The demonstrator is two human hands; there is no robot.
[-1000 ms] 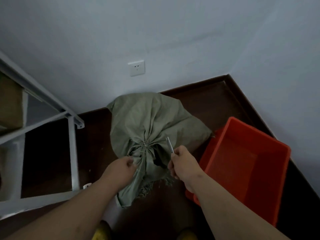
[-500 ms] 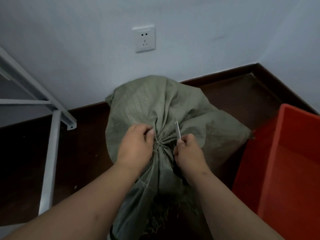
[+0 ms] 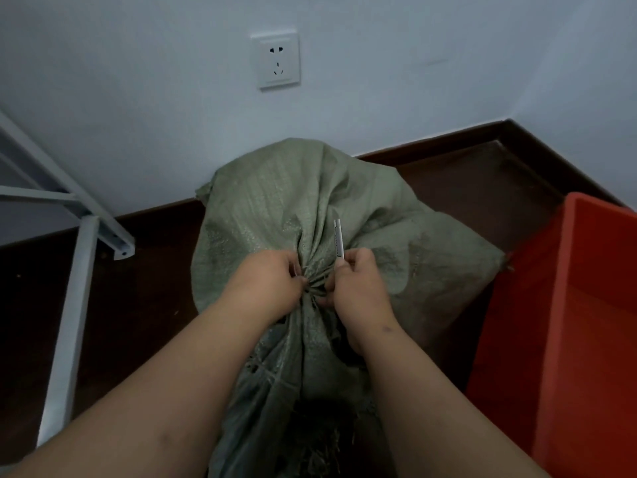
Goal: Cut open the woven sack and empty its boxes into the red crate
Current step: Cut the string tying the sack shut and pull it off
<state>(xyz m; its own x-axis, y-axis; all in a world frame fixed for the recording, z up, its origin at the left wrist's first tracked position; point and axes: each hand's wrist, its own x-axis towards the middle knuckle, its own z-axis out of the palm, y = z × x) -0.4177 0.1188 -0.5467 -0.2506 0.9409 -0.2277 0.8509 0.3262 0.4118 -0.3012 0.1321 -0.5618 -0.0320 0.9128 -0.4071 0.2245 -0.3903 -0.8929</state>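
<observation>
A grey-green woven sack point(image 3: 275, 201) leans against the wall on the dark floor, its neck bunched and tied at the middle. My left hand point(image 3: 270, 282) pinches the gathered neck from the left. My right hand point(image 3: 358, 288) presses in from the right and grips a slim silver utility knife point(image 3: 338, 239), whose upper end points up and away from me. Fingertips of both hands meet at the tie. The knife's lower end is hidden in my fist. The red crate point(image 3: 586, 305) stands on the floor to the right, and the part in view holds nothing.
A white metal rack frame point(image 3: 79, 270) stands at the left. A wall socket point(image 3: 278, 60) sits above the sack. The room corner and dark skirting board point(image 3: 482, 132) run behind the sack and crate.
The view has closed in on the sack. My left hand has moved up from the loose neck end to the tie, and both hands have drawn together there.
</observation>
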